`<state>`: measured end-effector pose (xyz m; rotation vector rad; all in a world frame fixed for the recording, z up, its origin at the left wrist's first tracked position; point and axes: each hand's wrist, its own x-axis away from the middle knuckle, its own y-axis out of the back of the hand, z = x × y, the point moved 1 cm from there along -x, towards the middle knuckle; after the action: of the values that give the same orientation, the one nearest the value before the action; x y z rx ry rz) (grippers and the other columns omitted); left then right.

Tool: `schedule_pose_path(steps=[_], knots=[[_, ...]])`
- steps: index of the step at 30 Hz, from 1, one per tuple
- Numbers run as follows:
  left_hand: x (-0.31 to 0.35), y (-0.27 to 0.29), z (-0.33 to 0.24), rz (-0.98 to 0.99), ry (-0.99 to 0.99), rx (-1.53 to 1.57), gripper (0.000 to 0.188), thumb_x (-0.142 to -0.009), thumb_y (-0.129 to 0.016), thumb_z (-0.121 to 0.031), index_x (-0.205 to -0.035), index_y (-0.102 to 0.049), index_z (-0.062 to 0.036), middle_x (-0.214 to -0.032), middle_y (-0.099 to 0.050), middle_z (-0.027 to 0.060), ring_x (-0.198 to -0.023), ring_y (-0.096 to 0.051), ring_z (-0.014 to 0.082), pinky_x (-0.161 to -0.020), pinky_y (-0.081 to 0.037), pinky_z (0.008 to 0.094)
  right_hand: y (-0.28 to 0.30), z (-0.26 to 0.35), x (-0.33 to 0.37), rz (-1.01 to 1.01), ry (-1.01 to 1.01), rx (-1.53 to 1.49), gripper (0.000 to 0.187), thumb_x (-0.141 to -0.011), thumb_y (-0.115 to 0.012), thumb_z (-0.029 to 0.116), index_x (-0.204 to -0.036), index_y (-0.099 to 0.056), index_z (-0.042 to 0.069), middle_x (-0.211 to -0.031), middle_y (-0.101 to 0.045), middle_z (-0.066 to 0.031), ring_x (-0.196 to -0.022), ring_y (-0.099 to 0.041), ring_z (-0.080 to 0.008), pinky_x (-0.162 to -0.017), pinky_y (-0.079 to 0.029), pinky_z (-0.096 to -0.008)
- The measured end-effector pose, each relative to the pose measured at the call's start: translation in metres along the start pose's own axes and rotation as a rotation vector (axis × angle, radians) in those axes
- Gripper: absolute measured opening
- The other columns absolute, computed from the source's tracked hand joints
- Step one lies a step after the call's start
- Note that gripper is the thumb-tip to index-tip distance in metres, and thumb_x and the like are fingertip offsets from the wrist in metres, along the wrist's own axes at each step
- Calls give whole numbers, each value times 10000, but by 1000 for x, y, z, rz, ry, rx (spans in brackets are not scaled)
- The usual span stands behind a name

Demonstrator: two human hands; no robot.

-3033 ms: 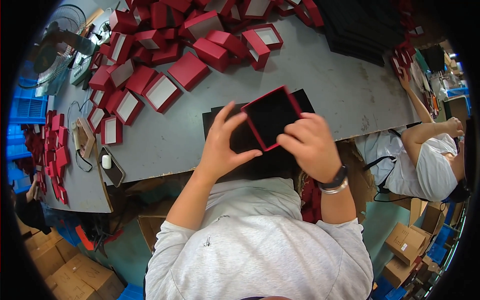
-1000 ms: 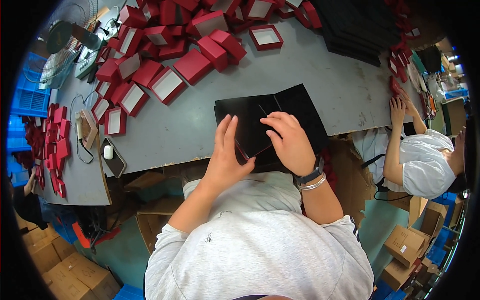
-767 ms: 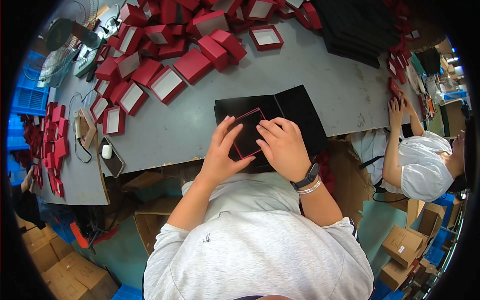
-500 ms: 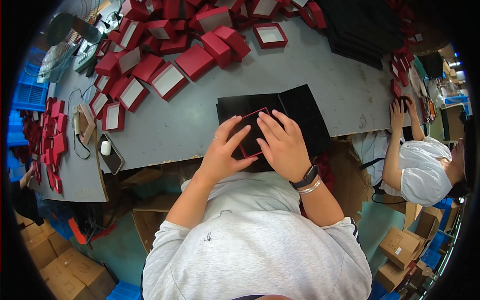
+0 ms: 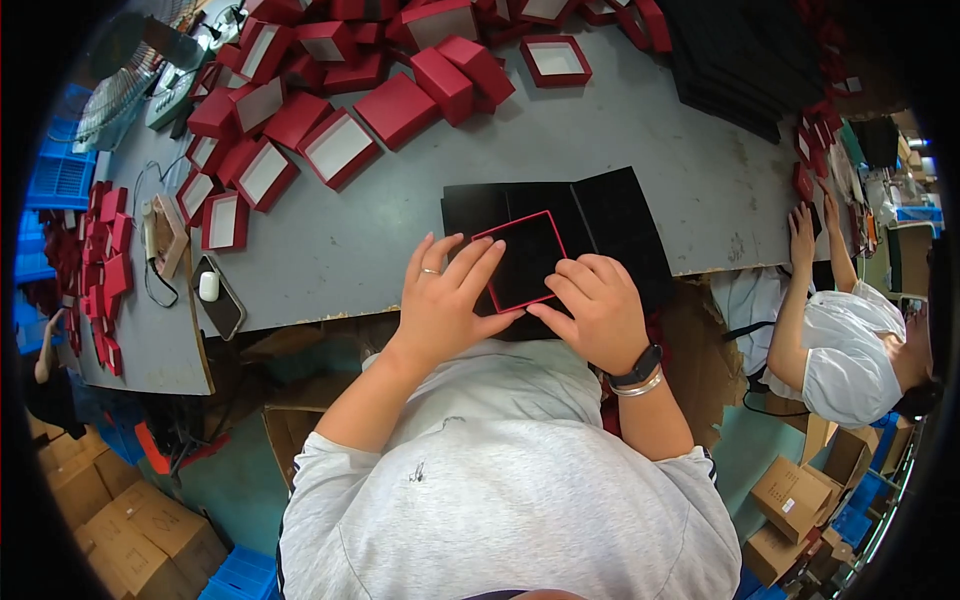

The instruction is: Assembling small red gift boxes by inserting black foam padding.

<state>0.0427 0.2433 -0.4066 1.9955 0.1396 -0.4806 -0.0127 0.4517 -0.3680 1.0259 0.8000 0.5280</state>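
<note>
A small open red box (image 5: 512, 225) with a black inside lies in front of me on black sheets (image 5: 632, 225) at the table's near edge. My left hand (image 5: 443, 300) grips its left side, fingers stretched over the rim and thumb along the near edge. On the right, my right hand (image 5: 607, 318) holds the box by its near right corner, fingers bent over the rim and thumb at the near edge. Its outer walls are mostly hidden by the hands and the steep view.
Red boxes with white insides (image 5: 340, 150) are heaped at the far left, and a stack of black sheets (image 5: 735, 75) stands at the far right. A phone (image 5: 225, 308) with a white earbud case (image 5: 209, 286) lies left. At right a co-worker (image 5: 845, 345) sits by the table.
My right hand has moved from over the box to its near right corner, uncovering the black inside. My left hand stays at the left side. The co-worker's hands have moved apart.
</note>
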Motion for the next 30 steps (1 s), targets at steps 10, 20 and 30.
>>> schedule_pose_path(steps=[10, 20, 30], knots=[[-3, 27, 42, -210, 55, 472, 781, -784, -777, -540, -1325, -570, -15, -1347, -576, 158, -1269, -527, 326, -1108, -359, 450, 46, -11, -2, -116, 39, -81, 177, -787, -691, 54, -964, -681, 47, -985, -634, -85, -866, -606, -250, -771, -516, -367], [-40, -1, 170, -161, 569, -518, 643, -792, -804, -334, -1352, -577, -116, -1527, -392, 167, -1412, -341, 374, -1117, -282, 591, 33, -234, 29, -88, -586, 169, 288, -896, -630, 50, -1178, -673, 86, -1164, -610, -168, -1059, -610, -358, -908, -510, -401], [-13, 7, 88, -380, 353, 123, 141, -772, -774, -43, -894, -703, -54, -1286, -595, 132, -1256, -506, 375, -998, -456, 436, -18, -204, -157, 86, -265, 280, 456, -873, -609, 90, -1325, -584, 137, -1293, -597, -112, -1141, -596, -332, -952, -510, -451]])
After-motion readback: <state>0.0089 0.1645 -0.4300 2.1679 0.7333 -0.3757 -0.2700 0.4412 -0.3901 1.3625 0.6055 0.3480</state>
